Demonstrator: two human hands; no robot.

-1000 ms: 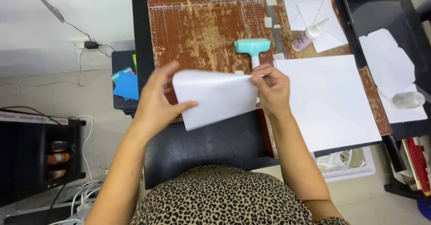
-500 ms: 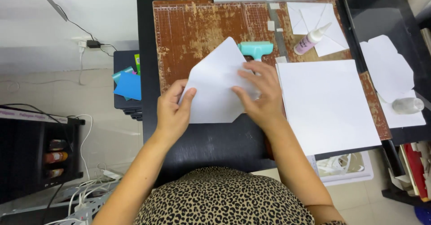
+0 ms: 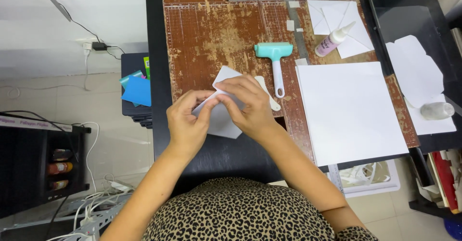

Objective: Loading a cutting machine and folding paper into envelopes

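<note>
Both hands, left [image 3: 186, 120] and right [image 3: 248, 107], pinch a folded white paper [image 3: 222, 120] near the surface's [image 3: 231, 157] front edge. Behind it a teal roller [image 3: 274, 53] lies on the brown mat [image 3: 216, 34]; white sheets [image 3: 349, 108] fill the right side.

I see both bare forearms reaching forward from the bottom of the view and converging at the middle. My left hand [image 3: 186, 120] is curled, its thumb and forefinger pinched together at the tips. My right hand [image 3: 248, 107] lies palm down just beside it, fingers bent and pointing left, fingertips meeting those of the left.
</note>
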